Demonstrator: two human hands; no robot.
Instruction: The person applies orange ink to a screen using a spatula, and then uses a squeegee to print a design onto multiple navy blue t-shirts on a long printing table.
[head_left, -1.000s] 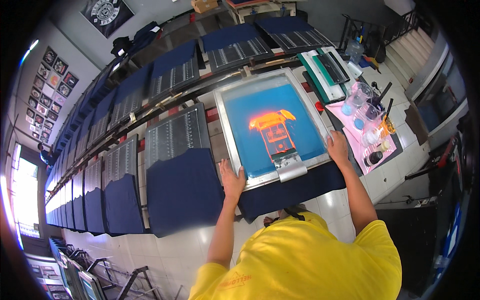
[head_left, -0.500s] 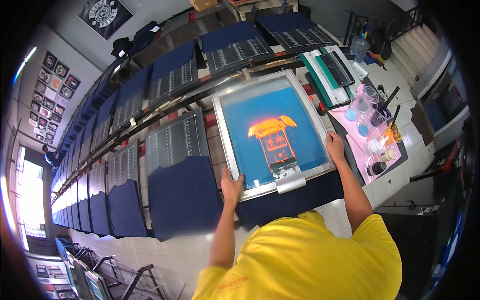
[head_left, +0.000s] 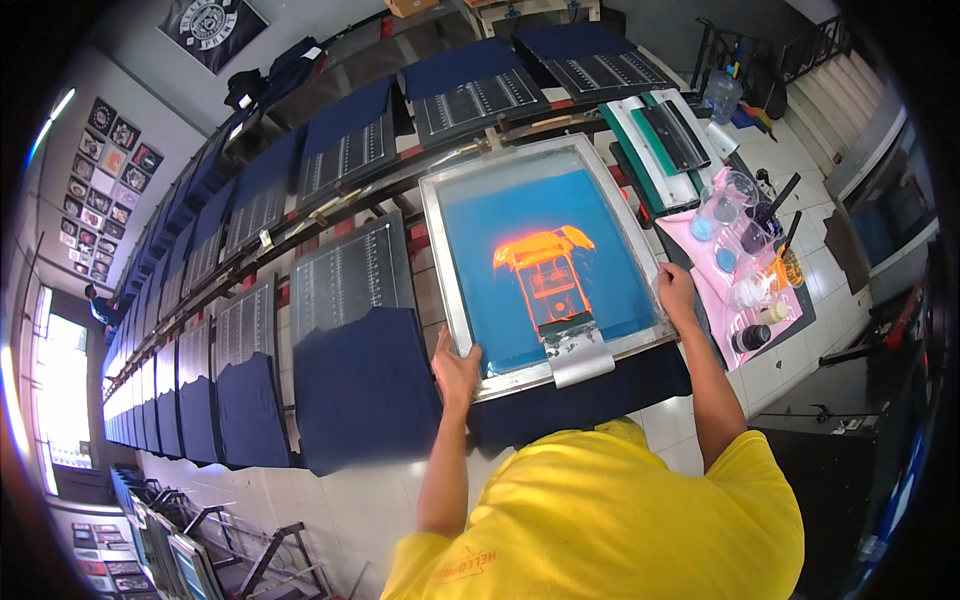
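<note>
Screen (head_left: 540,215) lies between left grip (head_left: 456,372) and right grip (head_left: 677,293).

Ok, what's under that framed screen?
Navy cloth sticks out past the near edge of the framed screen. Whatever lies beneath the blue mesh is covered, so I can't tell how far the cloth extends.

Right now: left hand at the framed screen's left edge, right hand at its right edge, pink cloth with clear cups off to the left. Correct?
Wrong side for the cloth: the head view shows the pink cloth with clear cups to the right of the framed screen.
</note>
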